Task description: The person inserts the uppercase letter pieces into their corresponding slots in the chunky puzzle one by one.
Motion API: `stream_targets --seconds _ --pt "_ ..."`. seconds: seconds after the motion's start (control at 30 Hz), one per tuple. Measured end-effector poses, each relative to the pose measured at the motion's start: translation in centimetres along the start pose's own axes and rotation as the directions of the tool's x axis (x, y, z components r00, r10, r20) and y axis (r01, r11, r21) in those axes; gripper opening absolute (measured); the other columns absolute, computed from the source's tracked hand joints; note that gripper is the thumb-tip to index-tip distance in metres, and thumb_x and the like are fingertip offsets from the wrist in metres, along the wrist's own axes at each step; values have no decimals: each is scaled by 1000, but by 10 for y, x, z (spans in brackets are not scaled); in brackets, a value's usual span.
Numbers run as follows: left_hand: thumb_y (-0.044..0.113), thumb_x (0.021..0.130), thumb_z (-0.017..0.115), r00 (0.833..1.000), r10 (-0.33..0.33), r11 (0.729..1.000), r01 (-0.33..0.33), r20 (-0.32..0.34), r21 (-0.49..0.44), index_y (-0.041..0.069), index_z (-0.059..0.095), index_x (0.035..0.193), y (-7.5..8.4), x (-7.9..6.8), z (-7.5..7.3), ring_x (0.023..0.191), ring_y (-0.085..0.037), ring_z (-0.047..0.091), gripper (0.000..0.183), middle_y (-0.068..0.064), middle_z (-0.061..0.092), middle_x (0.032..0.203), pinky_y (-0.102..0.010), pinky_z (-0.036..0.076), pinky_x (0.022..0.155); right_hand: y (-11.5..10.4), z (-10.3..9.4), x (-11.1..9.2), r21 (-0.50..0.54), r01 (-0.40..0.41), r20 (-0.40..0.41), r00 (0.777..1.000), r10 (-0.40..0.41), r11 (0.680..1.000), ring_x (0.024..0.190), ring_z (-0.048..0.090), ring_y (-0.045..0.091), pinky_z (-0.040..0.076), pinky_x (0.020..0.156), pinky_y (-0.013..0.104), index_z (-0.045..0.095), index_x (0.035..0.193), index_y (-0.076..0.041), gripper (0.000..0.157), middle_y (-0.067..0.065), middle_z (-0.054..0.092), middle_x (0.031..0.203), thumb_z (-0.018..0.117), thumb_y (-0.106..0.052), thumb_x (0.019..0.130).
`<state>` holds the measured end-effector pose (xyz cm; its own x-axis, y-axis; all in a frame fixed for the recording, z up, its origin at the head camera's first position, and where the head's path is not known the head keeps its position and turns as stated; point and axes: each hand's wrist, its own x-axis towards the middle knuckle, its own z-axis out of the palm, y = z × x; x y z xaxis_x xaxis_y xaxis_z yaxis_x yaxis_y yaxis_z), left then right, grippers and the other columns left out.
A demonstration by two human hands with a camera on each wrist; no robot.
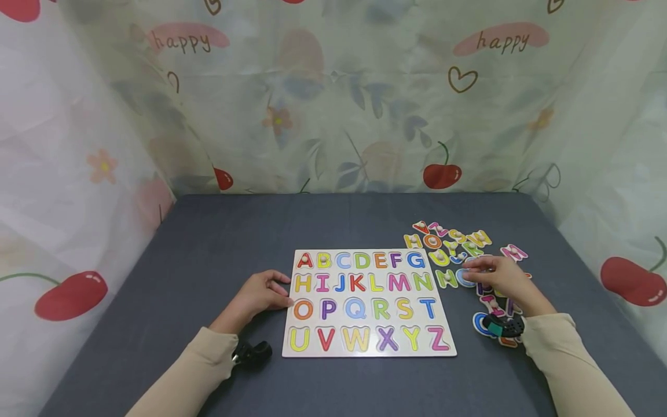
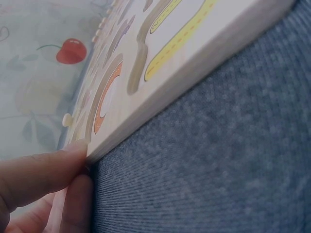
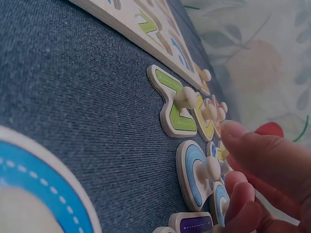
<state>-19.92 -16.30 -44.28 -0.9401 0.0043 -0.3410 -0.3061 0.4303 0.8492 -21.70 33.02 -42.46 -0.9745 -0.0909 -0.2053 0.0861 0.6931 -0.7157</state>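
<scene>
A white wooden alphabet board (image 1: 365, 289) with coloured letter recesses lies on the dark table. Knobbed A (image 1: 304, 260) and B (image 1: 323, 260) pieces sit in its top row. My left hand (image 1: 263, 292) holds the board's left edge, thumb on the rim near the O recess. Over the loose pieces at the right hovers my right hand (image 1: 492, 275), its thumb and fingers apart, nothing visible between them. In the right wrist view, a light blue curved letter piece (image 3: 190, 162) with a knob lies close to those fingers. A green N piece (image 3: 167, 82) lies beside it.
Several loose letter pieces spread beyond the board's right side, including an orange O (image 1: 432, 241) and a pink M (image 1: 514, 252). A blue round piece (image 1: 479, 325) lies partly under the right wrist camera (image 1: 502, 327). Printed cloth (image 1: 333, 116) walls the table.
</scene>
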Motion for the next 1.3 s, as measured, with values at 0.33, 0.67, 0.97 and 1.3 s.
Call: stream_targets --seconds 0.33,0.67,0.97,1.3 --pt "-2 69 83 1000 1 1000 -1 1 -4 0 61 113 0 0 1 67 -17 62 49 -11 62 80 -28 54 63 0 -3 5 -47 -7 42 999 9 999 72 54 9 46 63 25 65 115 5 47 -2 68 86 76 -28 84" --pt "-3 69 83 1000 13 1000 -13 11 -14 0 61 113 0 0 1 66 -18 62 49 -11 61 78 -28 53 61 0 -5 9 -69 -43 70 996 48 997 71 54 11 46 63 26 67 111 3 38 -3 66 82 75 -23 85" --pt "-2 69 83 1000 12 1000 -12 10 -5 0 61 113 1 1 0 65 -16 62 50 -10 62 78 -27 53 61 -3 -4 4 -94 -29 26 999 32 995 72 53 13 45 61 27 68 109 3 37 0 67 83 74 -25 86" --pt "-5 68 83 1000 12 1000 -12 4 -6 -1 61 113 -1 1 0 65 -16 61 50 -10 62 78 -28 53 61 -14 -4 1 -62 -15 -42 999 12 998 75 55 15 46 61 28 65 116 2 50 2 70 91 71 -39 87"
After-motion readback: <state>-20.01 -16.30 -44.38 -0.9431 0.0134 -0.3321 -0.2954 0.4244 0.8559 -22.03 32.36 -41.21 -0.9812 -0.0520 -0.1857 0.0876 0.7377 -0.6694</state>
